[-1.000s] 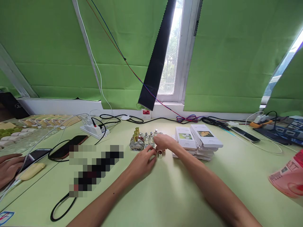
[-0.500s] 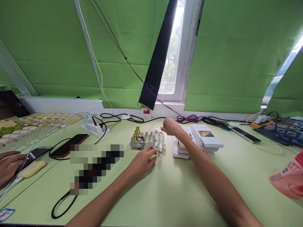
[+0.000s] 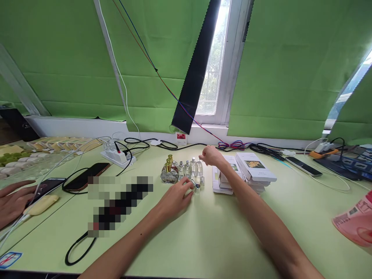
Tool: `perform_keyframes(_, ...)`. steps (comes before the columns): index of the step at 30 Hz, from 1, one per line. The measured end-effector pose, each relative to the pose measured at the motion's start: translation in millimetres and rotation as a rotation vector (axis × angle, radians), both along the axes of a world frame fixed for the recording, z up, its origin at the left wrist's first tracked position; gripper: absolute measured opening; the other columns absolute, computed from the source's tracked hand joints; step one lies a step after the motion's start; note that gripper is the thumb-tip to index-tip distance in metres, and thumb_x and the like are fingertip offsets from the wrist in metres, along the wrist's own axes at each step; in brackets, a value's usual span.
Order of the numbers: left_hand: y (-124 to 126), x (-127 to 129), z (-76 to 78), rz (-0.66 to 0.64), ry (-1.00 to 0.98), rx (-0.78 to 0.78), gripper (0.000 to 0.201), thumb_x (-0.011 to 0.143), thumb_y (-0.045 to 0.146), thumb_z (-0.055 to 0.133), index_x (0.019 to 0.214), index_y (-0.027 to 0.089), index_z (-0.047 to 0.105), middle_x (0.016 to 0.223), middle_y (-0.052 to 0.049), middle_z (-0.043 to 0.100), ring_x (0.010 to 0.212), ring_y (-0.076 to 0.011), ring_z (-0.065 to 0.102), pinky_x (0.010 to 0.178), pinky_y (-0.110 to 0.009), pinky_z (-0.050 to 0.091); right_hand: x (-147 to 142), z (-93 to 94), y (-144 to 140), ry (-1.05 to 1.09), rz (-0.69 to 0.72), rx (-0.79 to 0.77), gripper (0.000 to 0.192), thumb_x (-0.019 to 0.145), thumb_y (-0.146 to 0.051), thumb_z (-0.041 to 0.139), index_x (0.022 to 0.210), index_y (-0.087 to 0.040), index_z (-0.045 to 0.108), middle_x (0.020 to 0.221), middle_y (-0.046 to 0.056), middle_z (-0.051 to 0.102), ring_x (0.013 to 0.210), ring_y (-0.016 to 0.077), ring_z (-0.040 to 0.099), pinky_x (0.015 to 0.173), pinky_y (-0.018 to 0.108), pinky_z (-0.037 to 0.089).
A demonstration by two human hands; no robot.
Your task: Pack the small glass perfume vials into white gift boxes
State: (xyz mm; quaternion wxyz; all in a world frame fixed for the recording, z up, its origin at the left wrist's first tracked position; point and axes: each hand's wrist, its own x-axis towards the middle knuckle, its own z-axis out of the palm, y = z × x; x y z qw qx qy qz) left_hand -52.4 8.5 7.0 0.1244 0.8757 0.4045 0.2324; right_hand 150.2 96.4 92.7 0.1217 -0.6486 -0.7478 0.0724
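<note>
My left hand rests low over the table with fingers curled, and its thumb and fingertips are at a small silver cap. Just behind it stand several clear glass perfume bottles with silver necks. To their left is a group of rounder glass bottles with gold tops. My right hand is closed, fingers pressed together, beside the tops of the rightmost clear bottles. What its fingertips hold, if anything, is hidden. Under my right forearm lie stacked white boxes with flower pictures.
A black phone, a white power strip and a blurred-out item are on the left. Another person's hand lies at the far left by a phone. A pink package stands at right, near a dark handheld device.
The silver cap at my left fingertips has tilted and shifted slightly toward me. My right hand stays closed by the bottles. The whole view has moved slightly.
</note>
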Motion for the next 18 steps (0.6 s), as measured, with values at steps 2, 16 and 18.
perform_keyframes(2, 0.1, -0.1, -0.6, 0.003, 0.004, -0.002, 0.015, 0.097, 0.024, 0.046, 0.095, 0.022, 0.061, 0.107, -0.004, 0.059, 0.066, -0.0133, 0.056, 0.065, -0.028, 0.043, -0.4, 0.5, -0.4, 0.013, 0.004, 0.008, 0.029, 0.087, -0.018, 0.056, 0.061, -0.015, 0.069, 0.066, 0.008, 0.073, 0.067, 0.0134, 0.063, 0.064, 0.020, 0.044)
perform_keyframes(16, 0.1, -0.2, 0.7, -0.001, 0.019, -0.023, 0.016, 0.098, 0.026, 0.045, 0.096, 0.022, 0.060, 0.108, -0.003, 0.058, 0.071, -0.0139, 0.058, 0.069, -0.029, 0.044, -5.3, 2.8, -7.4, 0.070, 0.013, 0.013, 0.027, 0.086, -0.016, 0.061, 0.059, -0.016, 0.064, 0.063, 0.008, 0.070, 0.061, 0.0131, 0.061, 0.059, 0.021, 0.042)
perform_keyframes(18, 0.2, -0.6, 0.4, -0.002, 0.019, -0.021, 0.016, 0.098, 0.025, 0.045, 0.097, 0.022, 0.060, 0.109, -0.003, 0.059, 0.070, -0.0135, 0.057, 0.068, -0.029, 0.044, -5.0, 2.8, -7.4, 0.078, 0.012, 0.009, 0.025, 0.087, -0.018, 0.062, 0.062, -0.016, 0.066, 0.064, 0.007, 0.070, 0.060, 0.0130, 0.061, 0.058, 0.022, 0.042)
